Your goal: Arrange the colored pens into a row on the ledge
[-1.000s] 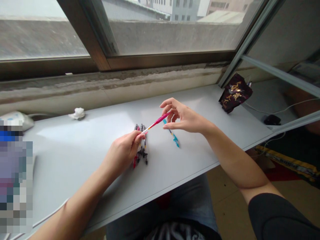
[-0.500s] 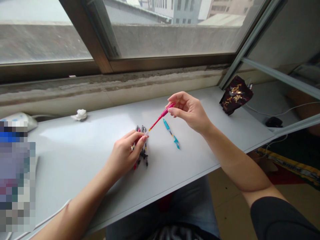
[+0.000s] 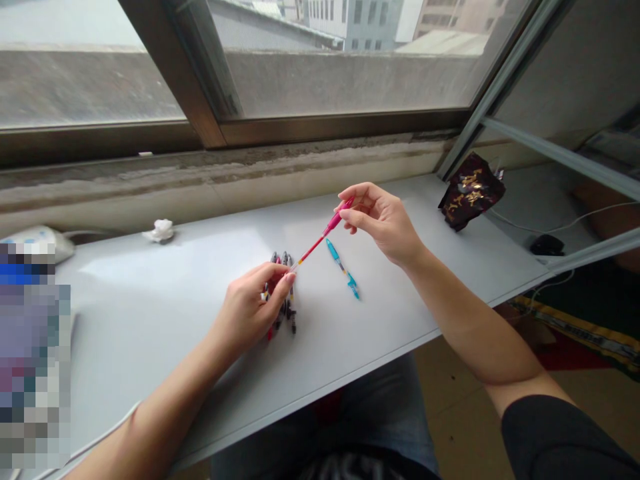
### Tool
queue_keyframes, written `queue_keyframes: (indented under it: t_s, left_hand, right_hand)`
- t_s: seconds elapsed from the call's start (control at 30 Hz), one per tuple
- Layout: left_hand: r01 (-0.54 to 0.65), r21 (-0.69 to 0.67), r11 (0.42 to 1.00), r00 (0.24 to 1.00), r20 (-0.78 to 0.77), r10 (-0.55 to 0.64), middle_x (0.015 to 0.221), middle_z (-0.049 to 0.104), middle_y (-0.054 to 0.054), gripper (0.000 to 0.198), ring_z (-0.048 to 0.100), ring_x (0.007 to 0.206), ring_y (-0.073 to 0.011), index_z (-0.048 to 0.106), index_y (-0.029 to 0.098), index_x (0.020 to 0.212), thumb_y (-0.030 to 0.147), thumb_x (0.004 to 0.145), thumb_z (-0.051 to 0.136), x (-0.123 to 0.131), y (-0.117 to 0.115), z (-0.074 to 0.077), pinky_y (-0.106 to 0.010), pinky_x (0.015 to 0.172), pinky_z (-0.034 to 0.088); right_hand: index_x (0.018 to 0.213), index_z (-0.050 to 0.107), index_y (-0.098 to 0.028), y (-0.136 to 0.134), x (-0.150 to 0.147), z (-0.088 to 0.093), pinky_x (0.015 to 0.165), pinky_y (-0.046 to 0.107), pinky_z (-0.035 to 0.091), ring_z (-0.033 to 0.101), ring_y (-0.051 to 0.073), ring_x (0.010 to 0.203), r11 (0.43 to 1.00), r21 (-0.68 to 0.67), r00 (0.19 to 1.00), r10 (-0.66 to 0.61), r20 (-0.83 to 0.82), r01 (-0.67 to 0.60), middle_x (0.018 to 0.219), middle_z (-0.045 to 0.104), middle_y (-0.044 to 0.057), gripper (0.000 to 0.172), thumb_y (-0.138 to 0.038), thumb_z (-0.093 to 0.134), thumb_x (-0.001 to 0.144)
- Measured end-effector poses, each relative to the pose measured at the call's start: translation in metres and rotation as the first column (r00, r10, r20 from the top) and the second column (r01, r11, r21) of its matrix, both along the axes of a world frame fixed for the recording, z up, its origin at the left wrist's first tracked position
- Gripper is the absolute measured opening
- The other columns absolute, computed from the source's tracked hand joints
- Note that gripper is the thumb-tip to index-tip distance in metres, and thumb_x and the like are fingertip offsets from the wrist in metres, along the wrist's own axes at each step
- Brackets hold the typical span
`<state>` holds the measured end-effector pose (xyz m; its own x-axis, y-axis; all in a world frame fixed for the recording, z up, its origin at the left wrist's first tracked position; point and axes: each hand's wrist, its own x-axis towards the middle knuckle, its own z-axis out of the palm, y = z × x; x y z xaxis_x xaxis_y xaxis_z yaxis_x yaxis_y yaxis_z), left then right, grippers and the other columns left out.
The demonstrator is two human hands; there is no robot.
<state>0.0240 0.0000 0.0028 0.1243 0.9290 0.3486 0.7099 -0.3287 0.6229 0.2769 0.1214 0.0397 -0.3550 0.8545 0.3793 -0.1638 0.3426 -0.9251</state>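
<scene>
My right hand (image 3: 383,220) pinches a pink pen barrel (image 3: 339,217) between thumb and fingers, above the desk. A thin red refill (image 3: 313,249) sticks out of the barrel's lower end and slants down to my left hand (image 3: 257,293). The left thumb and forefinger are closed on the refill's clear tail end. Under the left hand lies a bunch of pens (image 3: 286,310), mostly black and grey with some pink and red, partly hidden by the fingers. A turquoise pen (image 3: 343,268) lies by itself on the desk between the two hands.
The pale desk (image 3: 165,320) runs along a window. Crumpled white tissue (image 3: 163,230) lies at the back left, beyond it a white device (image 3: 43,243) with a cord. A dark wrapper bag (image 3: 471,190) stands at the back right by a metal frame (image 3: 565,157).
The right fingers have shifted slightly on the pink barrel and tilted it a little steeper. The left hand keeps its grip in nearly the same place.
</scene>
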Motion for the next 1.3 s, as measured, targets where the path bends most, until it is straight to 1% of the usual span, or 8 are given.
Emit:
queue_keyframes:
  t_s: [0.23, 0.43, 0.73, 0.97, 1.1, 1.17, 1.23, 1.3]
  left_hand:
    - [-0.001, 0.002, 1.000, 1.000, 0.016, 0.001, 0.077, 0.071, 0.001, 0.027, 0.061, 0.066, -0.0154, 0.074, 0.022, 0.097, 0.043, 0.105, 0.058, -0.001, 0.001, -0.001, -0.027, 0.064, 0.050]
    - [0.012, 0.006, 1.000, 0.998, 0.067, -0.013, 0.073, 0.070, 0.002, 0.024, 0.060, 0.065, -0.0140, 0.074, 0.021, 0.095, 0.042, 0.102, 0.063, -0.001, 0.001, 0.001, -0.026, 0.066, 0.049]
    - [-0.017, -0.047, 0.999, 0.989, 0.144, 0.023, 0.069, 0.068, 0.004, 0.022, 0.056, 0.063, -0.0130, 0.073, 0.022, 0.092, 0.043, 0.095, 0.072, -0.002, 0.001, 0.001, -0.025, 0.063, 0.046]
    - [-0.054, -0.070, 0.996, 0.985, 0.159, 0.065, 0.073, 0.073, 0.002, 0.024, 0.058, 0.066, -0.0145, 0.075, 0.023, 0.087, 0.046, 0.092, 0.075, -0.001, 0.003, 0.003, -0.028, 0.067, 0.048]
    - [-0.088, -0.064, 0.994, 0.983, 0.157, 0.097, 0.071, 0.073, 0.003, 0.026, 0.058, 0.066, -0.0146, 0.075, 0.023, 0.085, 0.048, 0.091, 0.076, -0.001, 0.002, 0.004, -0.029, 0.070, 0.048]
    - [-0.091, -0.061, 0.994, 0.984, 0.149, 0.100, 0.070, 0.072, 0.003, 0.027, 0.058, 0.066, -0.0147, 0.074, 0.023, 0.083, 0.049, 0.090, 0.076, -0.001, 0.001, 0.005, -0.030, 0.071, 0.048]
    - [-0.090, -0.064, 0.994, 0.985, 0.140, 0.098, 0.071, 0.073, 0.003, 0.027, 0.059, 0.066, -0.0150, 0.074, 0.023, 0.082, 0.049, 0.090, 0.076, 0.000, 0.000, 0.005, -0.030, 0.072, 0.049]
    - [-0.093, -0.065, 0.994, 0.985, 0.138, 0.101, 0.071, 0.073, 0.002, 0.027, 0.059, 0.066, -0.0152, 0.073, 0.023, 0.082, 0.049, 0.091, 0.076, -0.001, 0.000, 0.005, -0.030, 0.072, 0.050]
  right_hand:
    - [0.106, 0.068, -0.018, -0.001, 0.001, 0.003, 0.062, 0.023, 0.056, 0.069, 0.011, 0.071, 1.000, -0.010, 1.000, -0.013, -0.020, 0.013, 0.090, 0.075, 0.001, 0.031, -0.033, 0.086, 0.086]
    - [0.102, 0.070, -0.016, -0.007, -0.007, -0.006, 0.068, 0.025, 0.062, 0.070, 0.011, 0.073, 0.975, -0.117, 0.981, 0.191, 0.023, -0.187, 0.098, 0.078, 0.004, 0.030, -0.031, 0.089, 0.084]
    - [0.100, 0.075, -0.014, -0.002, -0.005, -0.007, 0.068, 0.027, 0.063, 0.070, 0.011, 0.073, 0.926, -0.204, 0.942, 0.333, 0.040, -0.318, 0.104, 0.082, 0.007, 0.031, -0.032, 0.092, 0.081]
    - [0.074, 0.069, -0.014, -0.009, 0.001, -0.002, 0.054, 0.023, 0.045, 0.058, 0.010, 0.055, 0.972, -0.146, 0.867, 0.230, 0.442, -0.183, 0.060, 0.067, 0.002, 0.047, -0.057, 0.079, 0.091]
    - [0.108, 0.073, -0.016, -0.013, 0.002, 0.000, 0.060, 0.024, 0.050, 0.063, 0.011, 0.064, 0.970, -0.048, 0.880, 0.237, 0.412, -0.239, 0.081, 0.074, 0.002, 0.046, -0.056, 0.084, 0.087]
    - [0.091, 0.073, -0.014, -0.014, 0.002, 0.000, 0.059, 0.025, 0.048, 0.061, 0.011, 0.058, 0.971, -0.065, 0.865, 0.235, 0.443, -0.230, 0.069, 0.070, 0.002, 0.052, -0.066, 0.070, 0.096]
    - [0.069, 0.067, -0.014, -0.013, 0.001, -0.001, 0.056, 0.026, 0.045, 0.055, 0.010, 0.050, 0.976, -0.104, 0.839, 0.217, 0.500, -0.191, 0.056, 0.063, 0.003, 0.072, -0.075, 0.049, 0.103]
    - [0.077, 0.070, -0.014, -0.012, -0.001, -0.001, 0.055, 0.025, 0.045, 0.055, 0.010, 0.050, 0.978, -0.110, 0.857, 0.210, 0.470, -0.180, 0.061, 0.067, 0.002, 0.071, -0.079, 0.053, 0.099]
